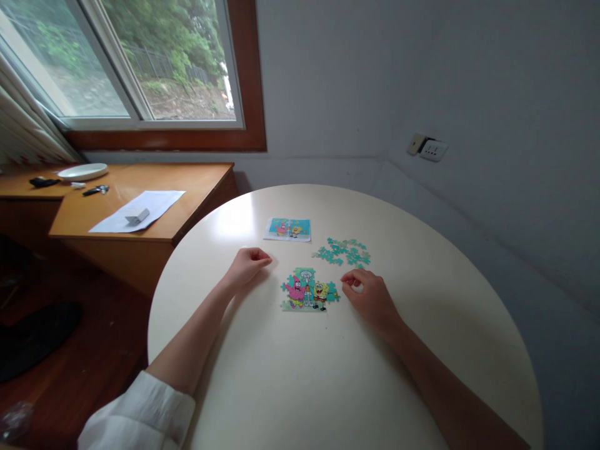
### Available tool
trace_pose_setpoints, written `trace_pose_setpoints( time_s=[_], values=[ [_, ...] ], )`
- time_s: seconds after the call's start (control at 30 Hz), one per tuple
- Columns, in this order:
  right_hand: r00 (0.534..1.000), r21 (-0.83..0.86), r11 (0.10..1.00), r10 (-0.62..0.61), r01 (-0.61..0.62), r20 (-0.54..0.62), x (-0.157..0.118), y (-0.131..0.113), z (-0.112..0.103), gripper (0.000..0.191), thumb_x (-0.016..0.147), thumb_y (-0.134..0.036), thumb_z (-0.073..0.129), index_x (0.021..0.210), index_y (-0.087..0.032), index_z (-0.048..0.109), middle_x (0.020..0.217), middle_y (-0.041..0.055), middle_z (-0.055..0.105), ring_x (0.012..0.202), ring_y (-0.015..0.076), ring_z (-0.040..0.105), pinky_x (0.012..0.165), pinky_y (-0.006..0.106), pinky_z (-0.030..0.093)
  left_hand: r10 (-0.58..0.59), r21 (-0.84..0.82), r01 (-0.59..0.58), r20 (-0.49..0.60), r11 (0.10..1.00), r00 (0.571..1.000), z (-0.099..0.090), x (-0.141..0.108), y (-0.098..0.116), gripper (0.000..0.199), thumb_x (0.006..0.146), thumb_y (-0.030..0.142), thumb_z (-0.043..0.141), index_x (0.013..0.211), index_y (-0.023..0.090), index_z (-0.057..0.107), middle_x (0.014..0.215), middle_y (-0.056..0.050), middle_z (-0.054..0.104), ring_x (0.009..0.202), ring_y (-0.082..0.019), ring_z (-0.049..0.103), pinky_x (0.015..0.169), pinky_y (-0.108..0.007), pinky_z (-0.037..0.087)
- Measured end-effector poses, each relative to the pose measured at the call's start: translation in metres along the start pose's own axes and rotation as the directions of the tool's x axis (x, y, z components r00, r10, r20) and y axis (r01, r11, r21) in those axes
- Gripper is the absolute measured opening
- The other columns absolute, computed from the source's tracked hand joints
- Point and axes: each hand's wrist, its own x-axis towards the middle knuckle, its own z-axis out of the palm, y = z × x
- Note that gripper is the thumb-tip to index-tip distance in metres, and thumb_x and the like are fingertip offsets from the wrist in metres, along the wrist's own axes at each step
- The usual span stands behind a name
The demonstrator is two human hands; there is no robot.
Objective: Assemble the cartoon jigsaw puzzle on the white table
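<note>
A partly joined jigsaw puzzle (307,290) lies flat in the middle of the table, showing a pink starfish, a tall pale figure and a yellow sponge character. To its left rests my left hand (248,265), fingers drawn together, with nothing visible in them. My right hand (372,299) is just off the puzzle's right edge, thumb and forefinger pinched; anything between the tips is too small to make out. Loose teal puzzle pieces (344,251) are heaped beyond my right hand. A picture sheet (287,229) with the same characters lies behind the puzzle.
The round white table (281,387) stands near a wall with a socket (434,149). At the left, a wooden desk (206,187) bears a paper sheet (162,203), a small white box (137,216) and a white plate (83,172). A window is above it.
</note>
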Motion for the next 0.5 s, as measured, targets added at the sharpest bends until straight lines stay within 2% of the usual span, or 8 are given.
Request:
trace_pose_setpoints(
  time_s=[0.07, 0.13, 0.3, 0.5],
  values=[
    [0.999, 0.022, 1.000, 0.006, -0.005, -0.048, 0.001, 0.001, -0.001, 0.009, 0.066, -0.019, 0.048, 0.067, -0.019, 0.057, 0.065, 0.0021, 0.060, 0.063, 0.0160, 0.053, 0.067, 0.030, 0.040, -0.024, -0.062, 0.015, -0.151, 0.998, 0.988, 0.001, 0.002, -0.003, 0.020, 0.061, 0.033, 0.058, 0.063, 0.013, 0.055, 0.048, 0.003, 0.047, 0.041, -0.006, 0.042, 0.040, -0.020, 0.031],
    [0.995, 0.046, 0.999, 0.018, -0.013, -0.101, 0.002, 0.001, -0.002, 0.009, 0.068, -0.022, 0.048, 0.069, -0.019, 0.056, 0.065, 0.0019, 0.059, 0.062, 0.0158, 0.052, 0.067, 0.030, 0.040, -0.032, -0.092, 0.012, -0.215, 0.996, 0.976, 0.001, 0.004, -0.008, 0.020, 0.061, 0.033, 0.057, 0.064, 0.013, 0.054, 0.048, 0.003, 0.047, 0.039, -0.007, 0.043, 0.039, -0.020, 0.033],
    [0.974, 0.106, 0.991, 0.098, -0.077, -0.206, 0.004, 0.006, -0.005, 0.014, 0.070, -0.032, 0.049, 0.068, -0.019, 0.054, 0.062, 0.0016, 0.058, 0.060, 0.0158, 0.053, 0.064, 0.030, 0.042, 0.025, -0.055, -0.039, -0.222, 0.998, 0.975, 0.002, 0.008, -0.014, 0.018, 0.060, 0.031, 0.057, 0.061, 0.014, 0.052, 0.049, 0.003, 0.048, 0.038, -0.007, 0.044, 0.038, -0.020, 0.034],
    [0.925, 0.195, 0.958, 0.260, -0.211, -0.277, 0.008, 0.016, -0.006, 0.015, 0.068, -0.033, 0.046, 0.064, -0.019, 0.050, 0.058, 0.0009, 0.055, 0.055, 0.0151, 0.051, 0.058, 0.028, 0.042, 0.041, -0.042, -0.052, -0.230, 0.998, 0.972, 0.003, 0.007, -0.014, 0.018, 0.061, 0.032, 0.056, 0.060, 0.015, 0.052, 0.047, 0.005, 0.047, 0.036, -0.007, 0.044, 0.038, -0.020, 0.033]
  ],
)
